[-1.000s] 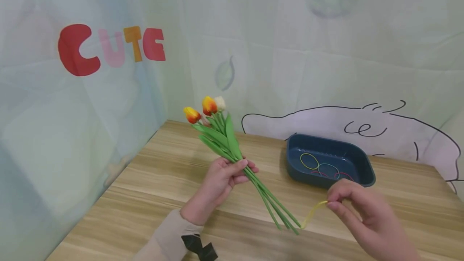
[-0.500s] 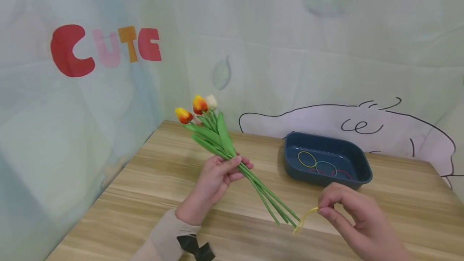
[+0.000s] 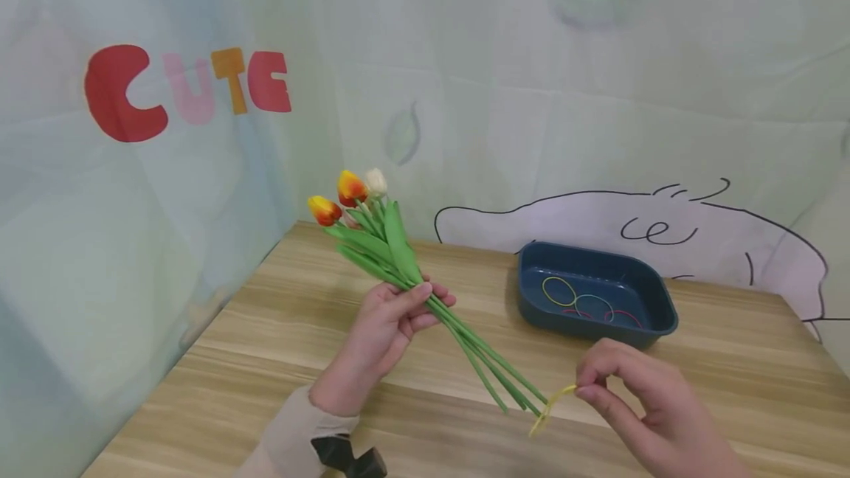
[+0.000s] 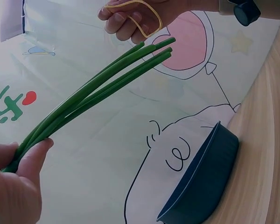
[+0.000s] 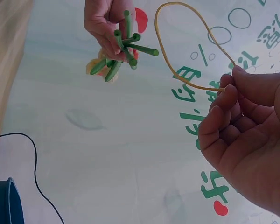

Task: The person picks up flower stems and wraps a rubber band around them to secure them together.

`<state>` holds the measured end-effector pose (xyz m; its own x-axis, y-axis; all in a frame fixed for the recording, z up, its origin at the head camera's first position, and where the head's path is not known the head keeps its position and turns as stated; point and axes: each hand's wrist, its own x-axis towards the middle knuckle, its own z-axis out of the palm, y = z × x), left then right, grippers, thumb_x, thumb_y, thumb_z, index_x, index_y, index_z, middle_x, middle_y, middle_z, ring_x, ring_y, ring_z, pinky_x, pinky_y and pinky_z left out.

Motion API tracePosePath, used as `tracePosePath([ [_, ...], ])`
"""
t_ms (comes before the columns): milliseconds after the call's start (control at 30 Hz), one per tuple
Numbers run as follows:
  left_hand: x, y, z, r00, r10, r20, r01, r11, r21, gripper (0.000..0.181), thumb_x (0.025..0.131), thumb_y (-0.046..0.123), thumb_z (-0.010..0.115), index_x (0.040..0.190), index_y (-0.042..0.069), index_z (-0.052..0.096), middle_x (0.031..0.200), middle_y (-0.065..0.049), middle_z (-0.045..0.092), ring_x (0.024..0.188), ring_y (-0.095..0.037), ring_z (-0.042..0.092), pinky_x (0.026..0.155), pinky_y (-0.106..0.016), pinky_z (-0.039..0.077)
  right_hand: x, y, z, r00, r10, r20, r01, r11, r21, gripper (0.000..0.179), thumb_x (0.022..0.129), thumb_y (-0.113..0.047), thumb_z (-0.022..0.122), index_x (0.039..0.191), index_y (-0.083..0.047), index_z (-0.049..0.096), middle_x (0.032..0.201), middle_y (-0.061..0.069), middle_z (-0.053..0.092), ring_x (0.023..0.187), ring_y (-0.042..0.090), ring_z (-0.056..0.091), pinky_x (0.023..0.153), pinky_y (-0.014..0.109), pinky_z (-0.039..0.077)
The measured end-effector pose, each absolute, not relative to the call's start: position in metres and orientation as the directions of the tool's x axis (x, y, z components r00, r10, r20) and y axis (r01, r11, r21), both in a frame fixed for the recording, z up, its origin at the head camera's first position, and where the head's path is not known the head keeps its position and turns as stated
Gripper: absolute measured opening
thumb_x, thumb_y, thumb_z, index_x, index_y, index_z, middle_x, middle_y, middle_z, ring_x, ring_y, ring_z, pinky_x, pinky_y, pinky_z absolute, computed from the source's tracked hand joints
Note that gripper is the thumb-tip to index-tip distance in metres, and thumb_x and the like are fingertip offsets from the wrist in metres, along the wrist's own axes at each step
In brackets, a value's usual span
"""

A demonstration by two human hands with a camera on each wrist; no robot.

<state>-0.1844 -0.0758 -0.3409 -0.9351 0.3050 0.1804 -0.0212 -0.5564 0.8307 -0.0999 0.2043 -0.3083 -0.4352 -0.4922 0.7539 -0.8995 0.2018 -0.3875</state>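
Observation:
My left hand (image 3: 381, 327) grips a bunch of artificial tulips (image 3: 398, 242) by the green stems, thumb on top. Orange-yellow and pale blooms point to the far left, and the bare stem ends slant down to the right. Between thumb and forefinger my right hand (image 3: 654, 408) pinches a yellow rubber band (image 3: 556, 394). In the right wrist view the band (image 5: 177, 3) hangs as a wide loop beside the stems (image 5: 144, 49), not around them. From the head its lower end overlaps the stem tips; whether they touch I cannot tell.
A dark blue tray (image 3: 584, 327) stands at the back right of the wooden table (image 3: 265, 360). Inside lie several rubber bands, a yellow one (image 3: 544, 290) among them. Printed cloth (image 3: 478, 131) hangs behind the table and along its left side.
The bunch and my left hand have shifted slightly left in the head view. My right hand has moved left and a little down, bringing the band over the stem tips.

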Motion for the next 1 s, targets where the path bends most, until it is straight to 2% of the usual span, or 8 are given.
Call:
tracePosePath([
  [300, -0.182, -0.075, -0.340, -0.918, 0.352, 0.182, -0.059, -0.577, 0.815, 0.021, 0.098, -0.006, 0.043, 0.091, 0.009, 0.057, 0.086, -0.002, 0.071, 0.085, -0.015, 0.071, 0.082, -0.028, 0.059, -0.100, 0.205, -0.309, -0.479, -0.489, 0.729, -0.878, 0.248, -0.410, 0.004, 0.094, -0.009, 0.062, 0.097, -0.007, 0.060, 0.088, -0.004, 0.056, 0.081, 0.005, 0.052, 0.066, 0.016, 0.046],
  [467, -0.180, -0.072, -0.341, -0.906, 0.379, 0.189, -0.071, -0.577, 0.813, 0.021, 0.098, -0.006, 0.043, 0.092, 0.008, 0.057, 0.086, -0.002, 0.071, 0.085, -0.014, 0.071, 0.081, -0.027, 0.059, -0.102, 0.205, -0.310, -0.472, -0.492, 0.731, -0.881, 0.227, -0.416, 0.004, 0.093, -0.006, 0.062, 0.096, -0.006, 0.060, 0.087, -0.004, 0.056, 0.081, 0.006, 0.052, 0.065, 0.017, 0.046],
  [667, -0.179, -0.067, -0.344, -0.889, 0.416, 0.191, -0.095, -0.577, 0.811, 0.021, 0.097, -0.007, 0.043, 0.092, 0.007, 0.057, 0.086, -0.002, 0.071, 0.085, -0.015, 0.071, 0.081, -0.028, 0.059, -0.103, 0.203, -0.312, -0.497, -0.498, 0.710, -0.866, 0.233, -0.443, 0.005, 0.092, -0.004, 0.062, 0.096, -0.007, 0.060, 0.086, -0.004, 0.057, 0.081, 0.005, 0.053, 0.065, 0.016, 0.046],
  [1000, -0.174, -0.058, -0.352, -0.854, 0.479, 0.205, -0.102, -0.540, 0.836, 0.020, 0.093, -0.007, 0.046, 0.092, 0.008, 0.060, 0.087, -0.003, 0.071, 0.086, -0.015, 0.071, 0.081, -0.031, 0.059, -0.109, 0.198, -0.319, -0.489, -0.520, 0.700, -0.866, 0.191, -0.463, 0.014, 0.089, 0.003, 0.064, 0.096, -0.008, 0.059, 0.085, -0.005, 0.056, 0.079, 0.005, 0.053, 0.063, 0.017, 0.046],
])
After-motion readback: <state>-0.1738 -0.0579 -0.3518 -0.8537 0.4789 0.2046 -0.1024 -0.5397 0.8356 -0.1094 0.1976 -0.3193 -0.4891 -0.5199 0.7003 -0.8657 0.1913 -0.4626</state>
